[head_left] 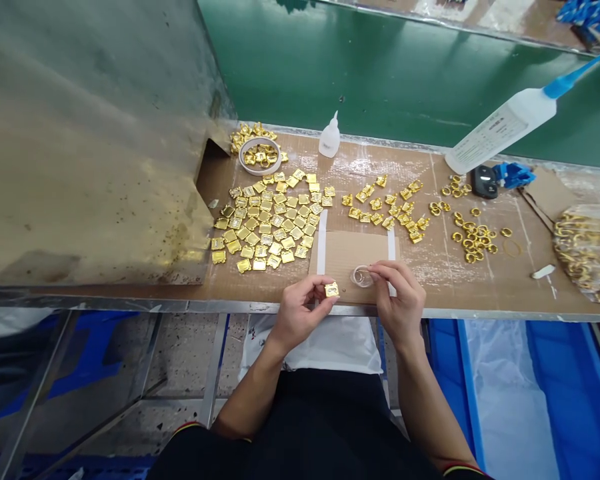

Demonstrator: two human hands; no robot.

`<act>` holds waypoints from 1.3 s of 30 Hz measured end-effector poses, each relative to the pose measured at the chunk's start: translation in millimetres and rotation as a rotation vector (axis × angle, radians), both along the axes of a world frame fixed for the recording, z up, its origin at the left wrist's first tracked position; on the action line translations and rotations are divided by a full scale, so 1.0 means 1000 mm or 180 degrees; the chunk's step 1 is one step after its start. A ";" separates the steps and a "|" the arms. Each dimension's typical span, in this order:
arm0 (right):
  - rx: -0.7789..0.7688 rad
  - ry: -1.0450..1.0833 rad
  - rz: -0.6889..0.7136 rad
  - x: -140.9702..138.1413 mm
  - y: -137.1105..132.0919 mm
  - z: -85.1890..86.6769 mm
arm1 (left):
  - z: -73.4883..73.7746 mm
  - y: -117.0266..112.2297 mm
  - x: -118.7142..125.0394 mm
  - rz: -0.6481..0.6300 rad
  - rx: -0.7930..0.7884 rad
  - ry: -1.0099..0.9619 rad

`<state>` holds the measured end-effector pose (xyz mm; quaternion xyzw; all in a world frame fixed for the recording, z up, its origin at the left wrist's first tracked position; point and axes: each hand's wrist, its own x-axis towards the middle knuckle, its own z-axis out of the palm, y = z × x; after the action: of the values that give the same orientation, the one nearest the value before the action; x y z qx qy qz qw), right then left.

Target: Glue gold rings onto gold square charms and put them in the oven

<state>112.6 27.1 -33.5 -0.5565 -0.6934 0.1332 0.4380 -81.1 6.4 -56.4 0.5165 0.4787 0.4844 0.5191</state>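
Between thumb and fingers, my left hand (301, 308) pinches a small gold square piece (332, 290) over the near edge of a cardboard pad (357, 248). My right hand (401, 300) is closed in a pinch on a thin stick-like tool, whose tip is over a small clear round dish (362, 276). Many similar gold square pieces (265, 228) lie flat in rows to the left. Beyond the pad are gold pieces with rings attached (391, 208). Loose gold rings (475, 240) are heaped to the right.
A roll of tape (260, 171) rests on gold pieces at the back left. A small dropper bottle (329, 139) and a large blue-tipped bottle (500, 130) stand behind. A metal box (95, 147) blocks the left. A plastic bag of gold pieces (590, 253) lies right.
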 end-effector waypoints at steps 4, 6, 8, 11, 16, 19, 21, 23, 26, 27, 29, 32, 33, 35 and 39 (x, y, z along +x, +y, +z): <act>-0.0014 0.0139 -0.0054 0.004 -0.002 0.002 | 0.001 0.000 0.000 -0.0038 -0.0069 -0.0063; -0.0092 0.0304 -0.0150 0.006 -0.004 0.003 | 0.001 0.000 0.000 -0.0044 -0.0083 -0.0046; -0.0238 0.0550 -0.0246 0.007 -0.007 0.004 | 0.002 0.000 0.000 -0.0048 -0.0084 -0.0040; -0.0353 0.0940 -0.0378 0.004 -0.015 0.008 | 0.001 -0.001 0.000 -0.0032 -0.0055 -0.0058; -0.0367 0.1195 -0.0101 -0.015 -0.029 0.018 | -0.003 -0.002 0.000 -0.0029 -0.0109 -0.0082; -0.0453 0.1266 0.0216 -0.026 -0.032 0.021 | -0.003 -0.003 0.000 -0.0042 -0.0134 -0.0073; -0.0512 0.1287 0.0325 -0.031 -0.031 0.020 | -0.002 -0.003 0.000 -0.0041 -0.0106 -0.0079; -0.0572 0.1272 0.0377 -0.033 -0.029 0.017 | -0.001 -0.002 0.000 -0.0046 -0.0068 -0.0094; -0.0613 0.1237 0.0403 -0.033 -0.028 0.014 | -0.002 -0.002 0.000 -0.0065 -0.0030 -0.0099; -0.0620 0.1231 0.0405 -0.033 -0.028 0.014 | -0.002 -0.002 0.000 -0.0070 -0.0013 -0.0105; -0.0636 0.1224 0.0413 -0.032 -0.029 0.013 | -0.003 -0.002 0.000 -0.0079 0.0025 -0.0127; -0.0632 0.1156 0.0412 -0.033 -0.029 0.013 | -0.003 -0.002 0.001 -0.0090 0.0050 -0.0143; -0.0622 0.1122 0.0407 -0.033 -0.029 0.014 | -0.003 -0.002 0.001 -0.0092 0.0050 -0.0135; -0.0602 0.1056 0.0404 -0.034 -0.029 0.014 | -0.003 -0.003 0.001 -0.0097 0.0065 -0.0118; -0.0540 0.0995 0.0422 -0.035 -0.028 0.013 | -0.003 -0.002 0.001 -0.0085 0.0147 -0.0088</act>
<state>77.6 -1.0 -20.2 -0.5170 -0.6383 0.3047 0.4821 -80.3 3.9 -59.4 0.5280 0.4532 0.4955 0.5200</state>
